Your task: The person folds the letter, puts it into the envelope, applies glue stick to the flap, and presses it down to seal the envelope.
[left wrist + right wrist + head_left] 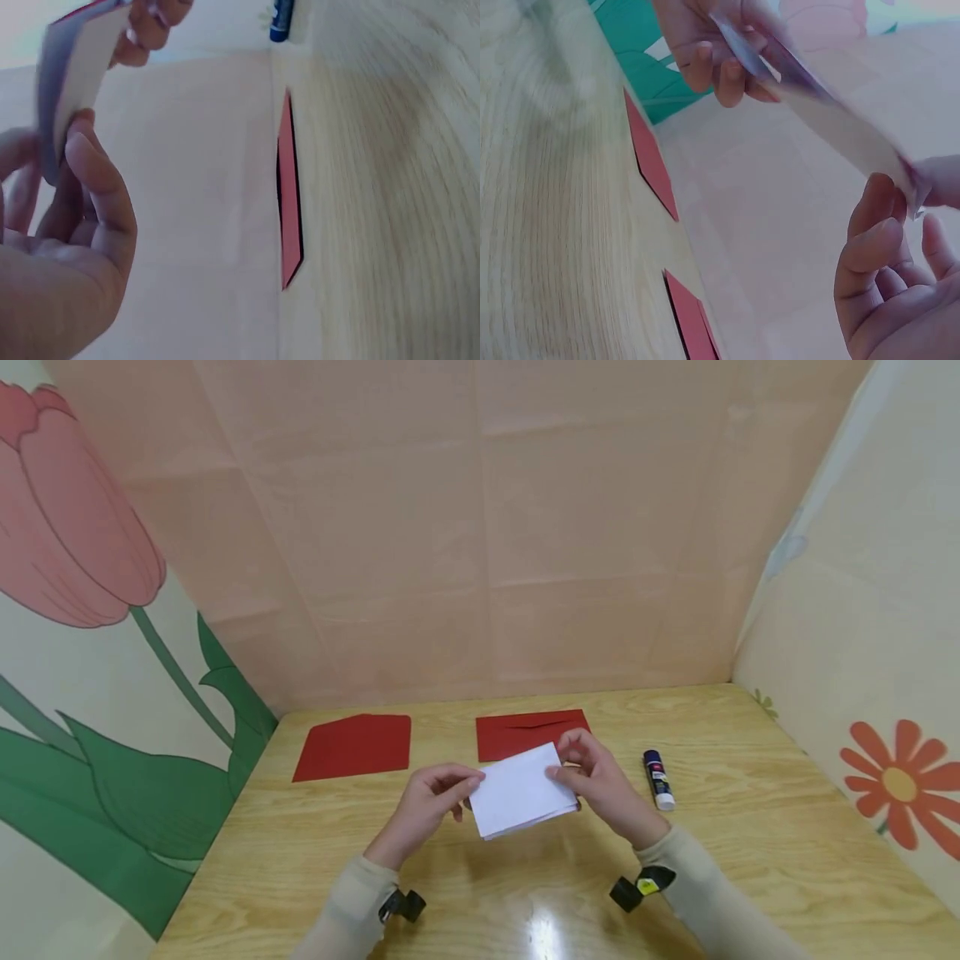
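A folded sheet of white paper is held above the table between both hands, its layers slightly apart along the lower edge. My left hand pinches its left side between thumb and fingers. At the right side, near the upper corner, my right hand pinches it too, thumb on the front face. The left wrist view shows the folded paper nearly edge-on, with the left hand below. In the right wrist view the paper slants between the fingers of the right hand and the other hand.
Behind the hands lies a red envelope with a dark slit near its top. Another red envelope lies flat to the left. A glue stick with a dark body and white end lies right of the right hand on the wooden table.
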A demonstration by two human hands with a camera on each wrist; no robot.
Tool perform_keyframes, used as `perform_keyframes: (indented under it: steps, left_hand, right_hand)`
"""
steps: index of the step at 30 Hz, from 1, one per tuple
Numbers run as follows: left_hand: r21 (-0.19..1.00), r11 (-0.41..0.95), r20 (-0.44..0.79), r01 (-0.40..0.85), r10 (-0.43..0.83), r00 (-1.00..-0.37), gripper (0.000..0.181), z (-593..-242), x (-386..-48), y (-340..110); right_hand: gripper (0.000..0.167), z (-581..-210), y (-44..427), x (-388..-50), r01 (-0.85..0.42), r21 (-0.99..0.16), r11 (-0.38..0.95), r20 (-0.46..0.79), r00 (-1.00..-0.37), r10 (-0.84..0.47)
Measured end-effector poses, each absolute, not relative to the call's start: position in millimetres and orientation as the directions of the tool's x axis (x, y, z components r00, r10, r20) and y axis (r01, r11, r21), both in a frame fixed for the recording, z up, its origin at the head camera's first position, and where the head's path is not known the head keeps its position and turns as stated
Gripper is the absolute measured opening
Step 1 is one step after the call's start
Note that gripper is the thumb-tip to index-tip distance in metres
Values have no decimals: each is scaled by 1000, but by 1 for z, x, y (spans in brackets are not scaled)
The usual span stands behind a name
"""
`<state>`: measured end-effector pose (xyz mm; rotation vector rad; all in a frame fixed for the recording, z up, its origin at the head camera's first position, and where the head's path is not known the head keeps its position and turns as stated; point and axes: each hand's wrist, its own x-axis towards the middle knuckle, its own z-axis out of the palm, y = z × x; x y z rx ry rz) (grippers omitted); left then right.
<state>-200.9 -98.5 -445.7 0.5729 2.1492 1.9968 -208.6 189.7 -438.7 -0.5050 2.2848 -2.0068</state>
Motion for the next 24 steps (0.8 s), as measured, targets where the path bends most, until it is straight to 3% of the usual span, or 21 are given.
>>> perform_keyframes:
  steps: [9, 17, 24]
  left_hand:
    - [988, 58, 116, 145, 354, -928, 38, -447, -202, -99]
    - [993, 59, 78, 106, 351, -933, 31, -449, -203, -98]
    - [958, 244, 35, 153, 429, -902, 24, -447, -202, -100]
  right_hand:
    - [38, -435, 187, -208, -142, -982, 120, 110, -963, -245]
    - [39, -435, 188, -207, -151, -982, 116, 118, -960, -253]
    - [37, -437, 187, -206, -207, -963, 173, 148, -941, -304]
